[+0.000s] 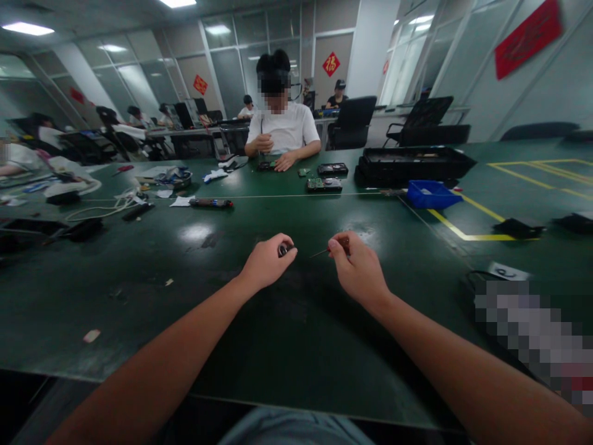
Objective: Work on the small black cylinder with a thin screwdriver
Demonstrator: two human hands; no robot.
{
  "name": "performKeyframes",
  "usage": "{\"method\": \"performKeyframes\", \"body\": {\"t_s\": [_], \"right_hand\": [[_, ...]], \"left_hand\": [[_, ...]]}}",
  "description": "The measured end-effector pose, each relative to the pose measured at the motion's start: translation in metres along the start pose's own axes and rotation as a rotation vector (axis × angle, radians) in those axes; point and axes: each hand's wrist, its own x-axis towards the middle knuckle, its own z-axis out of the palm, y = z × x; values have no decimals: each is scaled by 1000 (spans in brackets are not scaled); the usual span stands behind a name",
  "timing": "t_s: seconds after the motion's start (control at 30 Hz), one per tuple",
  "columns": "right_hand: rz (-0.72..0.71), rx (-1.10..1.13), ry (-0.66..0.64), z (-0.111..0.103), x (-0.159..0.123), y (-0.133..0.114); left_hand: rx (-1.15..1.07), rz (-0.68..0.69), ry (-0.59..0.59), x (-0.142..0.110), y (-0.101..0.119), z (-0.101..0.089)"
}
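Over the middle of the green table, my left hand (270, 261) is closed around a small dark round object with a shiny rim (285, 249); its kind is hard to make out. A short gap to the right, my right hand (359, 266) grips a screwdriver (319, 253) between thumb and fingers. Its thin metal shaft points left toward my left hand, and a bit of red shows at the grip. The rest of its handle is hidden by my fingers. Tool and round object are apart.
Across the green table (259, 358) a person (283, 127) works on a small part. Nearby lie hard drives (324, 184), a black tray (414, 165) and a blue bin (430, 194). Leftward are a dark cylindrical tool (212, 203) and cables (109, 207).
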Motion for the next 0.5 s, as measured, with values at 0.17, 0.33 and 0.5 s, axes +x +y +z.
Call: {"method": "performKeyframes", "body": {"t_s": [0.17, 0.33, 0.5], "right_hand": [[5, 5, -16, 0, 0, 2], [-2, 14, -19, 2, 0, 3], [13, 20, -28, 2, -1, 1]], "left_hand": [[-600, -213, 175, 14, -14, -35], [-893, -372, 331, 14, -45, -88], [-889, -519, 567, -8, -89, -150]]}}
